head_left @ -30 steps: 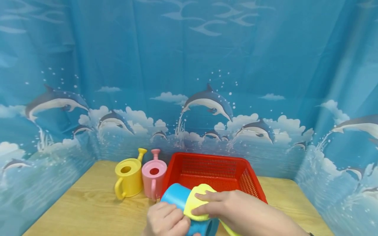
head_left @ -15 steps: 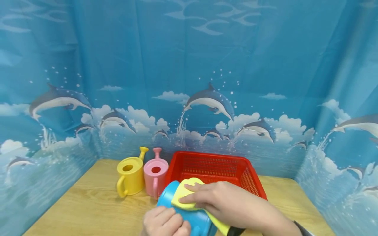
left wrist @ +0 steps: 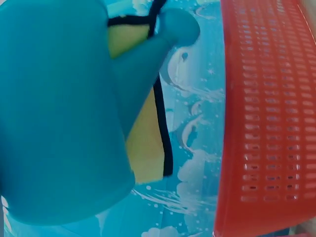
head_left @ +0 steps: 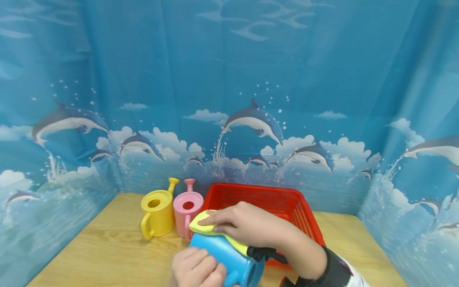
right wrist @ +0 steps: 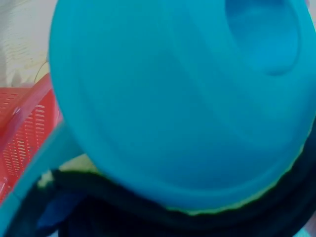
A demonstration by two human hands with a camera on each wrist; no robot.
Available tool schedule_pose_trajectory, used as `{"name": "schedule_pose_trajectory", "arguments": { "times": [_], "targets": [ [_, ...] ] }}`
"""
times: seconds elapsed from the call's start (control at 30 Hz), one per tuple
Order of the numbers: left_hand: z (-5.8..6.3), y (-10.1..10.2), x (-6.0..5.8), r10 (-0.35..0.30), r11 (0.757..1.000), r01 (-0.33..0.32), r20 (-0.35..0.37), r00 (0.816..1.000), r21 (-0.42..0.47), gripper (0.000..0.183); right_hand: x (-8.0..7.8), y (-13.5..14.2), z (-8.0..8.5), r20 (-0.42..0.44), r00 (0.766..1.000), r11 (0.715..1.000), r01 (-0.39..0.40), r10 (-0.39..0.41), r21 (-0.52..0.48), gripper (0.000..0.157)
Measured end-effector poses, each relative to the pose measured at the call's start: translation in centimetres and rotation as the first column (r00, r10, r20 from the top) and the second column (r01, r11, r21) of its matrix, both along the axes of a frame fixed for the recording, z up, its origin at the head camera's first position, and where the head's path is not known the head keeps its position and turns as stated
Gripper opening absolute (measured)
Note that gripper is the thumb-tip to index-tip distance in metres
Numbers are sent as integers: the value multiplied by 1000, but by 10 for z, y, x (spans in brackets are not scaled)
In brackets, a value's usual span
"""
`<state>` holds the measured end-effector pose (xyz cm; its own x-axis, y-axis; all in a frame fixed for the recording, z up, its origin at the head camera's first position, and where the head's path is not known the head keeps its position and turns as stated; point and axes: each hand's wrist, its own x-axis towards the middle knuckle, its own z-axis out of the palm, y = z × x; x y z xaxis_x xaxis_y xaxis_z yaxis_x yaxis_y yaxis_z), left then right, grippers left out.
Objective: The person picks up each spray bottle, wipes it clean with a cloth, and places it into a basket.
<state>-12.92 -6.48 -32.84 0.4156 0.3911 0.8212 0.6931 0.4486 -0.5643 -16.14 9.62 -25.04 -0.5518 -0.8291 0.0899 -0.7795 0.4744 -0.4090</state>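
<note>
My left hand (head_left: pixel 198 268) grips a blue watering can (head_left: pixel 226 259), tilted on its side low in the head view. Over the can, my right hand (head_left: pixel 247 225) holds a yellow cloth (head_left: pixel 203 224) with black edging against its upper side, near the far end. The cloth drapes down toward the can's top, and its black edge hangs by my right wrist. In the left wrist view the can's spout (left wrist: pixel 143 84) crosses in front of the cloth. The can's top, with its round opening (right wrist: pixel 264 37), fills the right wrist view. My right thumb is hidden.
A red slotted basket (head_left: pixel 258 189) stands right behind the hands. To its left on the wooden table (head_left: pixel 104 247) are an upright pink watering can (head_left: pixel 183 223) and a yellow one (head_left: pixel 163 221). A blue dolphin-print curtain (head_left: pixel 229 79) encloses the back and sides.
My right hand has slid the yellow cloth to the left and upward along the blue watering can, to its far end. The left hand keeps hold of the can, which has turned slightly.
</note>
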Motion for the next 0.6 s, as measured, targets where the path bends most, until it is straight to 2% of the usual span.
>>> {"name": "schedule_pose_trajectory", "arguments": {
  "times": [0.17,0.33,0.47,0.6],
  "targets": [
    [1,-3,0,-12,999,9,58,998,51,35,2,10,3,52,998,1000,-19,19,-13,30],
    [6,-5,0,-5,996,-3,81,997,94,38,11,29,6,56,997,999,-42,44,-29,32],
    [7,-6,-2,-9,995,3,59,998,96,39,22,45,6,21,999,998,-43,44,-40,35],
    [3,-6,-4,-7,997,2,68,998,82,37,35,59,5,-32,999,999,-21,19,-39,36]
  ]
}}
